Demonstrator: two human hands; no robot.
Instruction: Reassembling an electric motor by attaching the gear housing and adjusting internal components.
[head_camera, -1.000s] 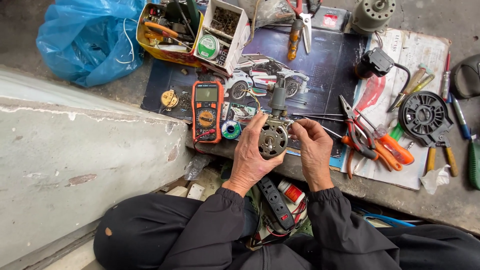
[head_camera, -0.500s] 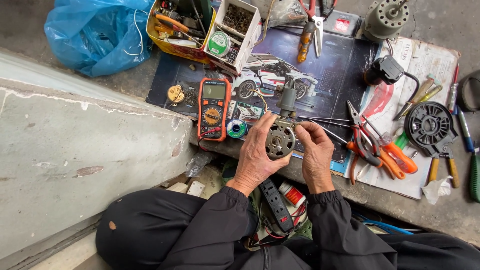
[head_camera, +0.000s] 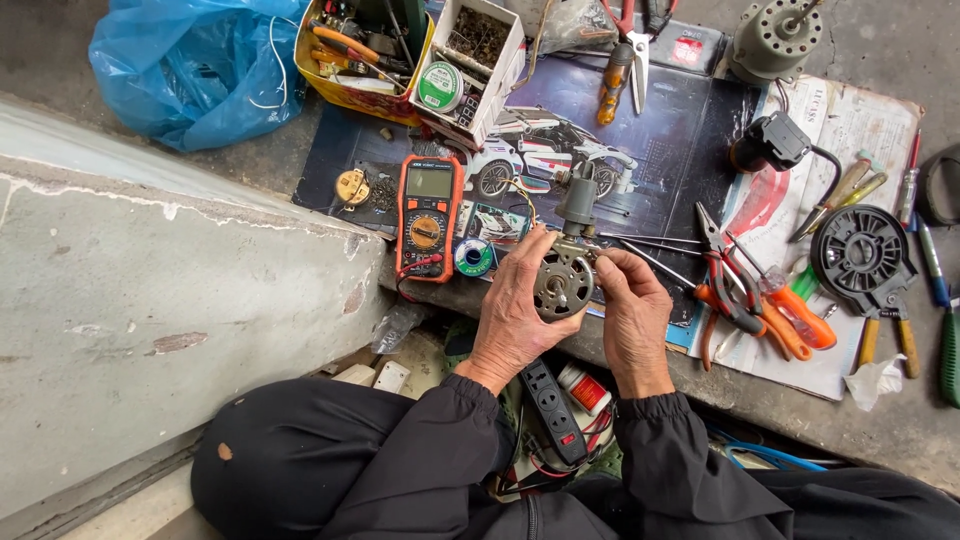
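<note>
At frame centre, the left hand (head_camera: 515, 310) cradles the small motor (head_camera: 563, 285) from below while the right hand (head_camera: 628, 305) pinches its edge; steady support should keep the thin wires unstrained.

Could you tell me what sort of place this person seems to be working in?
Probably an informal electrical repair spot set up on the ground outdoors. The hands hold a small motor over a concrete ledge, with an orange multimeter, pliers and a box of tools spread on posters.
</note>
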